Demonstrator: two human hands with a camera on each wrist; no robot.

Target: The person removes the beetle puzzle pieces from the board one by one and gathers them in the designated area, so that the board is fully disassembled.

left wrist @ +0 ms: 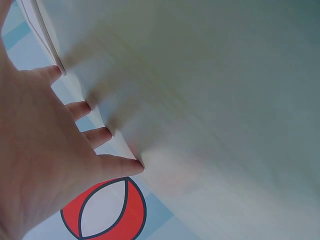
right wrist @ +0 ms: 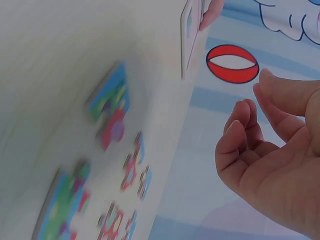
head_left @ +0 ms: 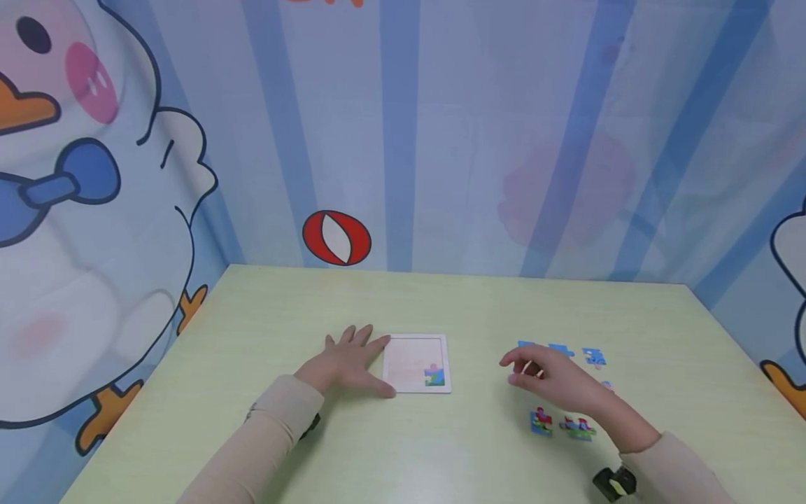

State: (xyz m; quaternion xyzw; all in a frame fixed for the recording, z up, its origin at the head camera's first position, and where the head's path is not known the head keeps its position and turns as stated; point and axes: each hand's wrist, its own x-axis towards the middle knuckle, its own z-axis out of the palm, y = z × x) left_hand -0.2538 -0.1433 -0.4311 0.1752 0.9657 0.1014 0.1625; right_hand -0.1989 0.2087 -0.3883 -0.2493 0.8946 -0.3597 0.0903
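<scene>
My left hand [head_left: 345,364] is spread on the table at the left side of a square white puzzle tray [head_left: 417,337]. Its thumb and a fingertip lie right at the tray's edge. In the tray's lower right corner sits one blue-and-green jigsaw piece [head_left: 434,377]. My right hand [head_left: 557,378] hovers over the table right of the tray, fingers loosely bent, with a gap between thumb and forefinger and nothing seen in it. Around and under it lie loose jigsaw pieces, among them one with a red figure [head_left: 541,422] and a blue one [head_left: 594,356]; the hand partly hides others.
The pale wooden table [head_left: 283,301] ends at a blue striped cloth backdrop [head_left: 453,140] printed with a red-and-white ball [head_left: 336,238] and a large white bird [head_left: 94,280]. A dark wrist device [head_left: 616,484] shows at the right sleeve.
</scene>
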